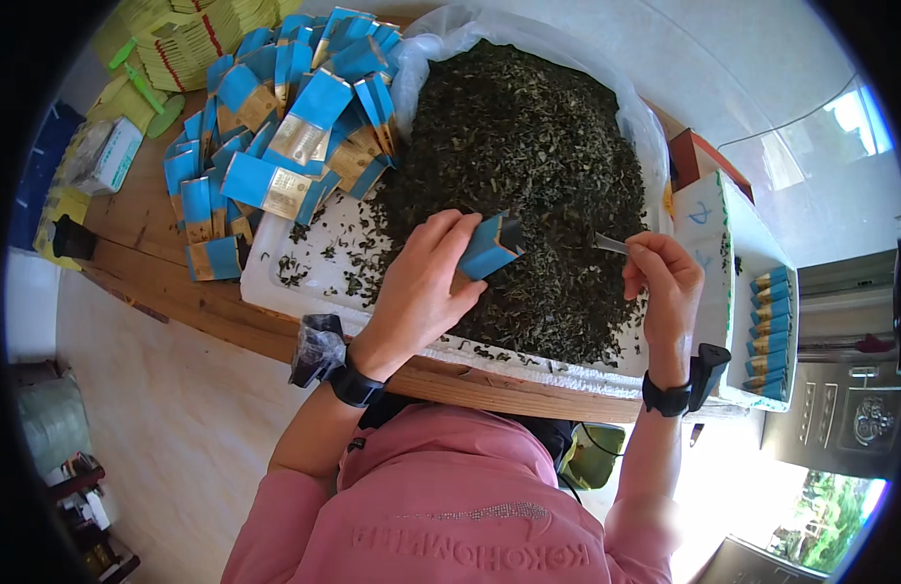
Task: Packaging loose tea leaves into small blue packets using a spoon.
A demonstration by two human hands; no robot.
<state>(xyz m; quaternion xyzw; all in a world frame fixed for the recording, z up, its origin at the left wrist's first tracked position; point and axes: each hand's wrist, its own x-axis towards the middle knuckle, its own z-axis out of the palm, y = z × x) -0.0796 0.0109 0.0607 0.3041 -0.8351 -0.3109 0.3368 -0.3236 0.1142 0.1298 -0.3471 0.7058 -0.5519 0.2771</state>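
Note:
My left hand (pixel 428 285) holds a blue paper packet (pixel 488 247) with its dark open end tilted towards the right, above a large heap of dark dried leaves (pixel 523 146). In my right hand (pixel 662 274) is the handle of a small metal scoop or spoon (pixel 609 244), pinched between thumb and fingers; its far end meets the leaves and is hard to make out. The heap lies partly in a clear plastic bag (pixel 640 124) and on a white foam tray (pixel 319 285). Many blue and gold packets (pixel 286 120) are piled at the upper left.
A white foam box (pixel 735 292) at the right holds a row of several packets (pixel 768 328). Yellow stacked material (pixel 180 51), a green plastic stand (pixel 155 102), a small white box (pixel 115 157) and a black cup (pixel 72 238) are at the left on the wooden table (pixel 151 263).

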